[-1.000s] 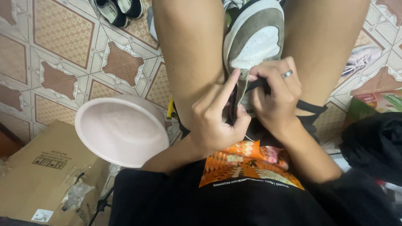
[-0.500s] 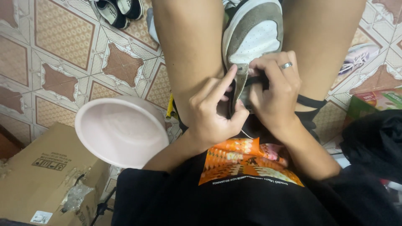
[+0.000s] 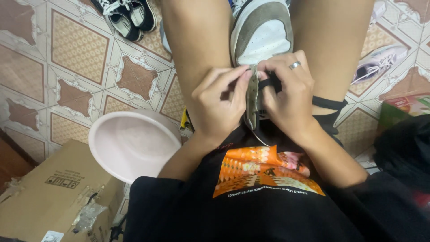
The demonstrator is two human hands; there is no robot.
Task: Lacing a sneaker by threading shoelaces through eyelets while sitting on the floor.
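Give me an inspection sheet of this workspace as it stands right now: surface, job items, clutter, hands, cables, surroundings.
Surface: patterned brown and cream floor tiles; work happens on the seated person's lap.
Job's things: grey and white sneaker lying between the thighs, toe pointing away; both hands are at its opening.
Clutter: round pink plastic basin beside a brown cardboard box; pair of black lace-up sneakers on the tiles; white sneaker on the far side.
Grippers: left hand pinches the shoe's edge; right hand, with a silver ring, grips the opening.
Cables: nothing seen.
Surroundings: dark fabric bundle and a green and red box at the edge.
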